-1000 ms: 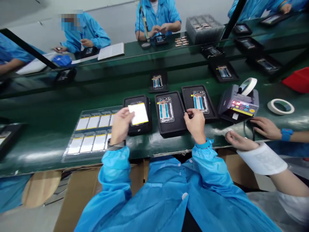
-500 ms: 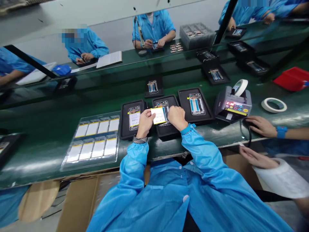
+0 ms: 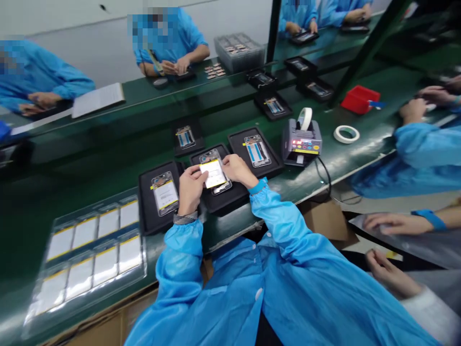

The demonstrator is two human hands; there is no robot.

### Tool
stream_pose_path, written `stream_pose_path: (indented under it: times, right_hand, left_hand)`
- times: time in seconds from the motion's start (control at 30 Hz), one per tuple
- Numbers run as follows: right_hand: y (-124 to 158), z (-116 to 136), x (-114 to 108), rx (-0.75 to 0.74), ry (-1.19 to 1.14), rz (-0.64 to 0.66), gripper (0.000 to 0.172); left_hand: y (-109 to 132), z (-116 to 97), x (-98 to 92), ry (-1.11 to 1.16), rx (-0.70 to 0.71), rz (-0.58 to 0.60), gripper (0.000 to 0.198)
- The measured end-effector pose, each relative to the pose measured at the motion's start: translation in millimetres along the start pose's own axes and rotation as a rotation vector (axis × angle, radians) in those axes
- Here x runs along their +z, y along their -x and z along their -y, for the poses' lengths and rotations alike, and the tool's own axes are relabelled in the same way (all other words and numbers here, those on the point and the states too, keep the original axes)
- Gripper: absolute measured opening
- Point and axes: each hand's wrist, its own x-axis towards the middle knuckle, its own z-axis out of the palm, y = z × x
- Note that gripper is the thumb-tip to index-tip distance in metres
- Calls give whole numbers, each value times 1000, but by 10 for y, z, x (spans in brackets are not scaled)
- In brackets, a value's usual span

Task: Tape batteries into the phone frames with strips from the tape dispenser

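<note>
My left hand point(image 3: 190, 188) pinches a white phone battery point(image 3: 213, 175) with yellow edges by its left side. The battery is tilted over an open phone frame point(image 3: 222, 187) in a black tray point(image 3: 216, 207), covering much of it. At the battery's upper right edge is my right hand point(image 3: 237, 169), fingers closed together against it; its fingertips are partly hidden. To the left, a phone frame with a battery in it point(image 3: 165, 194) lies in another black tray point(image 3: 147, 211). On the right, a phone frame with blue strips point(image 3: 257, 151) lies in a third tray point(image 3: 275, 166).
A clear plastic tray of white batteries point(image 3: 142, 254) lies at left. A tape dispenser point(image 3: 301, 139), a tape roll point(image 3: 346, 134) and a red scoop point(image 3: 360, 99) stand at right. Co-workers sit across the green bench; another person's hands point(image 3: 399, 223) are near my right.
My view has swung to the right. My right hand has come to the battery's edge, its fist opening into a pinch. The battery stays in my left hand above the middle phone frame.
</note>
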Motion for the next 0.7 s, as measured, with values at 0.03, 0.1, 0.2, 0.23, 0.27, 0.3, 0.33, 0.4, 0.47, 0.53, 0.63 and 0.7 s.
stream_pose_path:
  times: [0.03,0.1,0.2,0.23,0.27,0.3,0.33,0.4,0.47,0.53,0.63,0.7]
  right_hand:
    - [7,-28,14,-9,-70,-16,9]
    - [47,-90,43,-20,-227,-55,10]
    - [181,-183,78,-50,-524,-84,10]
    - [235,-214,84,-59,-610,-84,11]
    - [289,-244,88,-69,-685,-83,13]
    - [340,-272,89,-79,-748,-82,17]
    - [388,-299,89,-89,-800,-83,22]
    - [480,-338,88,-112,-879,-93,33]
    - [574,-354,81,-137,-933,-101,39]
    - [668,-351,64,-162,-972,-98,42]
    - [791,-328,20,-196,-1008,-88,43]
    - [852,-315,-12,-206,-1022,-95,44]
  left_hand:
    - [-9,-5,12,-4,11,0,39]
    - [-7,-16,37,-7,38,1,39]
    - [67,-44,81,-5,100,7,37]
    - [107,-54,98,-5,122,9,35]
    - [151,-64,116,-8,145,13,34]
    - [198,-74,133,-19,173,14,32]
    - [249,-83,150,-45,205,10,30]
    - [366,-106,177,-139,289,-18,26]
    - [496,-136,193,-262,381,-67,24]
    - [620,-172,196,-360,459,-111,23]
    - [732,-212,180,-395,511,-150,25]
    - [746,-213,157,-324,481,-147,35]
